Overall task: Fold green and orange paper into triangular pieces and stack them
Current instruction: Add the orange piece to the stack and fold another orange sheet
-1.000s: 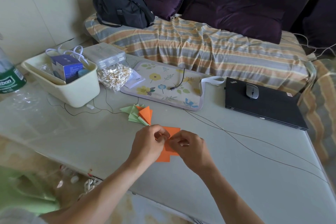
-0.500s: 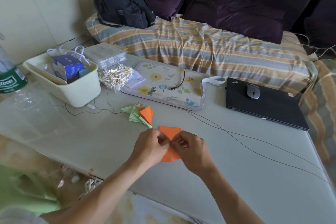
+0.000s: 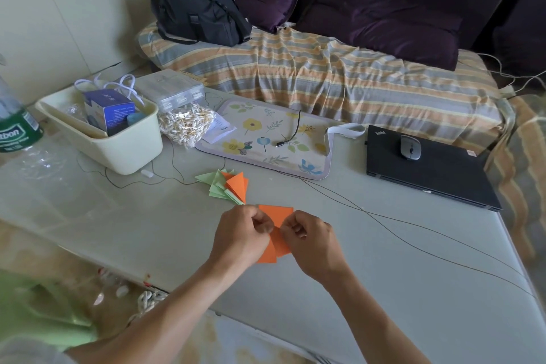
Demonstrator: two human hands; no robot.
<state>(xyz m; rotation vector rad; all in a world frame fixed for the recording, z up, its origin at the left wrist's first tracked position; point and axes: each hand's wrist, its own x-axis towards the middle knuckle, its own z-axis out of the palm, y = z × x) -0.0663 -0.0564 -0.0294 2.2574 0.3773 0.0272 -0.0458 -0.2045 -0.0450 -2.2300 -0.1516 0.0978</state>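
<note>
Much of the folded orange paper sheet (image 3: pixel 276 230) is hidden behind the two hands, so its creases and full outline cannot be made out; only a flat upper flap and a lower pointed portion show between them. The left hand (image 3: pixel 240 238) and right hand (image 3: pixel 313 241) meet at its middle, fingers curled and pinching the paper from either side just above the pale grey surface (image 3: pixel 384 275). Its long axis runs away from the person, the square-edged end pointing toward a fanned stack of green and orange triangular pieces (image 3: pixel 229 188) lying just beyond, the narrower end toward the person.
</note>
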